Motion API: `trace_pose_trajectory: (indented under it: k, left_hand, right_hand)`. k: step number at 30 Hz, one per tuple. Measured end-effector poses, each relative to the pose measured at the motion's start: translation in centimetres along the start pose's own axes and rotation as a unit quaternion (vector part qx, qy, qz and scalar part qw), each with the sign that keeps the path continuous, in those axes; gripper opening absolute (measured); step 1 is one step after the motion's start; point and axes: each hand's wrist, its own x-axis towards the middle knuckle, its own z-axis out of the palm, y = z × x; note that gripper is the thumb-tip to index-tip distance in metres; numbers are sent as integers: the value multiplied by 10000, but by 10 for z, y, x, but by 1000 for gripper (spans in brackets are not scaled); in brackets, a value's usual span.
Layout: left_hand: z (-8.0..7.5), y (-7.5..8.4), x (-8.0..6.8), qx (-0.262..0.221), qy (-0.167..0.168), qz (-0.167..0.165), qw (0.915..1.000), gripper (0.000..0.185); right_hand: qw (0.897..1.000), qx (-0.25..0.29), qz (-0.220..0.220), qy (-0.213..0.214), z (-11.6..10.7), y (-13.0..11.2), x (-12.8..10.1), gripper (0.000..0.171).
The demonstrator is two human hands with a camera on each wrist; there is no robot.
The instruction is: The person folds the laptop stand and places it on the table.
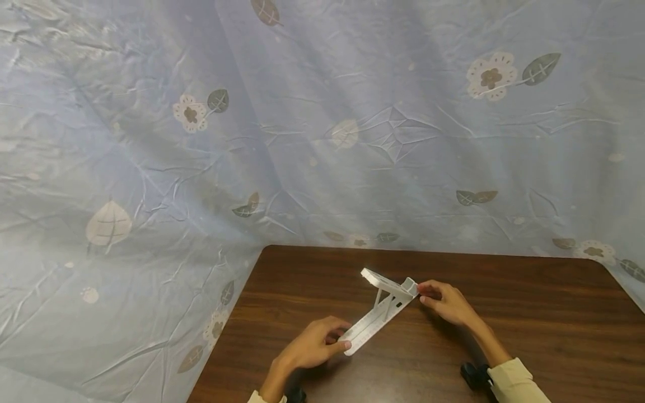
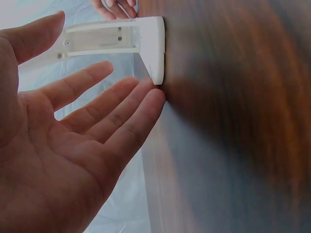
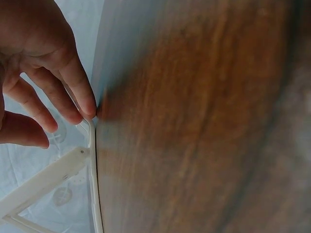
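Observation:
A white folding stand (image 1: 370,329), seemingly for a phone or tablet, lies slantwise on the table with its long flat base down. Its upper plate (image 1: 385,282) is raised and propped by thin struts. At the base's near left end is my left hand (image 1: 313,344), thumb and fingers spread on either side. The left wrist view shows those fingers (image 2: 131,121) loosely straight, the lowest fingertips at the stand's edge (image 2: 154,53). My right hand (image 1: 452,305) touches the far right end, by a small upturned lip. In the right wrist view its relaxed fingertips (image 3: 85,114) meet that end.
The dark wood-grain table (image 1: 544,319) has rounded back corners. A pale blue-grey cloth (image 1: 302,140) with leaf and flower prints hangs behind and at the left. A dark band (image 1: 476,376) sits at the right wrist, beside a cream sleeve (image 1: 516,380).

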Motion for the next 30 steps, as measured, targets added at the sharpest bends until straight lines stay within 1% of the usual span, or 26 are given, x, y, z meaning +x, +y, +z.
trace_pose_trajectory:
  k: [8, 15, 18, 22, 26, 30]
  left_hand:
    - [6, 5, -5, -114, -20, 37, 9999, 48]
    - [11, 10, -9, -21, -96, 151, 9998, 50]
    - [13, 11, -10, 52, -101, 213, 9997, 52]
    - [15, 12, -11, 95, -108, 229, 9996, 52]
    - [18, 15, -12, 80, -124, 185, 9997, 52]
    - [23, 18, -14, 65, -115, 207, 9997, 52]
  right_hand:
    - [9999, 105, 49, -81, 2, -1, 9, 31]
    - [9998, 173, 35, -87, 4, -1, 13, 31]
    - [9998, 172, 118, -80, 5, -1, 14, 34]
    - [9996, 200, 172, -77, 5, -1, 16, 37]
    - [9997, 205, 117, -46, 6, 0, 18, 38]
    - [9998, 196, 104, -17, 9, 2, 20, 38]
